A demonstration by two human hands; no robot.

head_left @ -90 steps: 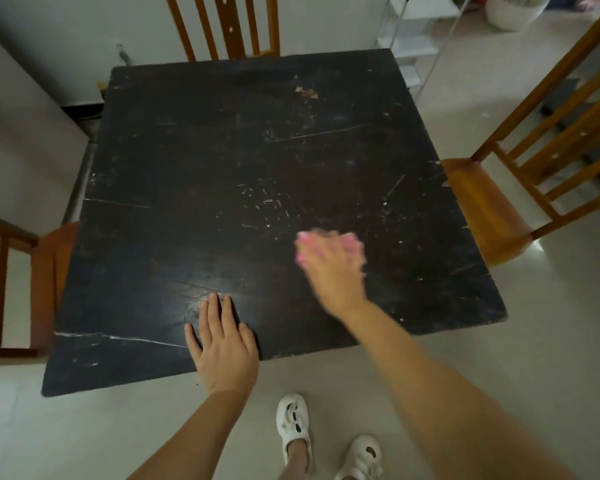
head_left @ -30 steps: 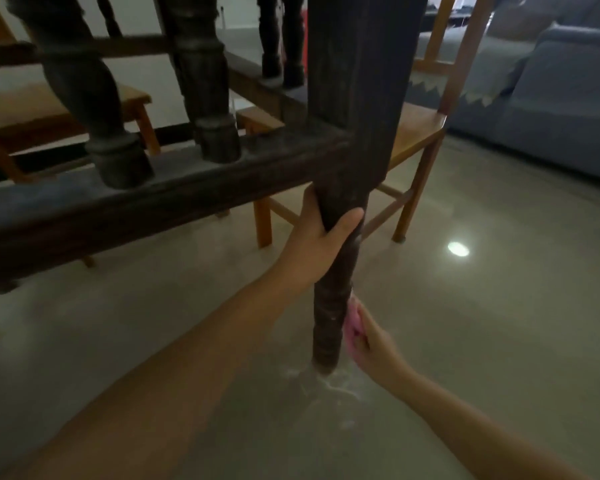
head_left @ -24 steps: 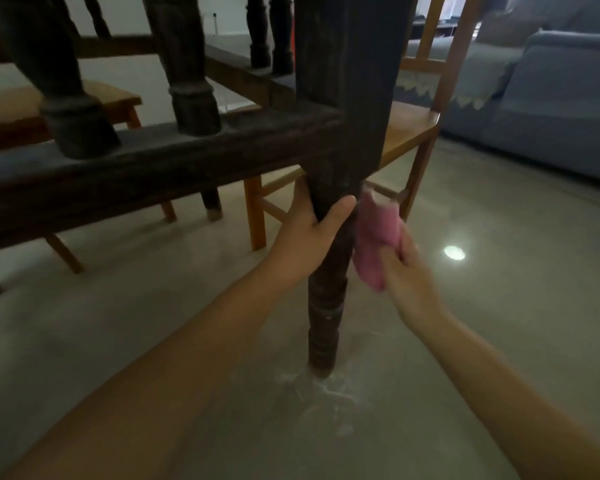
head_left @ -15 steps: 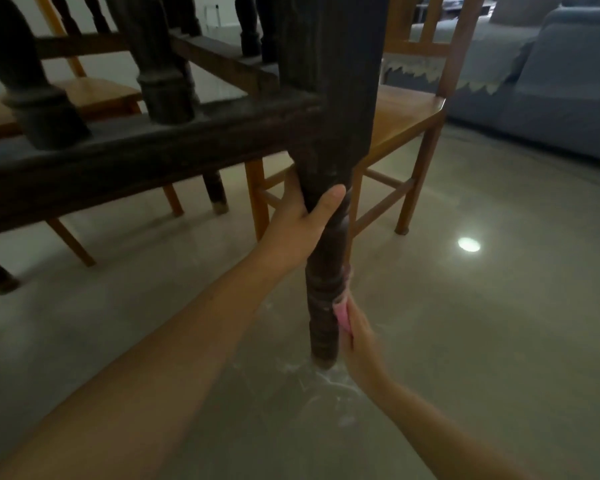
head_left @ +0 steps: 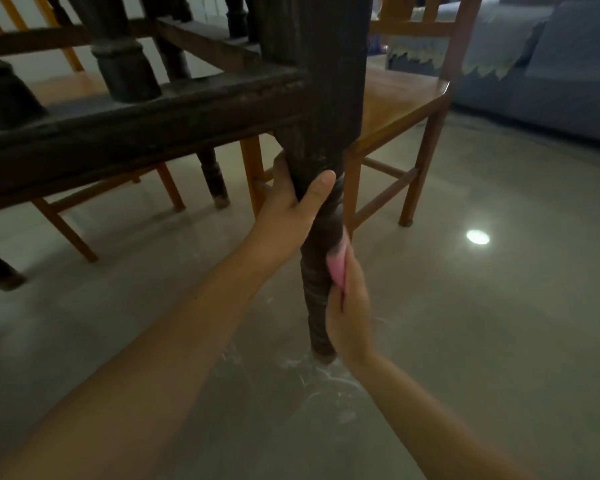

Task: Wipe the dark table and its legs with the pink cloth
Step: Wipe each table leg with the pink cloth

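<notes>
I look from low down at the dark table's near leg [head_left: 317,299], a turned post standing on the grey floor. My left hand [head_left: 291,206] grips the leg just under the dark lower rail [head_left: 136,133], thumb across its front. My right hand [head_left: 349,306] holds the pink cloth [head_left: 336,268] against the leg's right side, about halfway between my left hand and the floor. Only a small fold of the cloth shows between my fingers and the wood.
An orange wooden chair [head_left: 402,109] stands right behind the leg, another chair [head_left: 66,216] at the left under the table. A blue-grey sofa [head_left: 551,74] fills the far right. White scuff marks [head_left: 312,372] ring the leg's foot. Another dark table leg [head_left: 215,174] stands further back.
Three seconds ago I wiped the tabletop; now I am down at the leg. In the last second the cloth went up, down, then slightly up the leg. My left hand kept its grip.
</notes>
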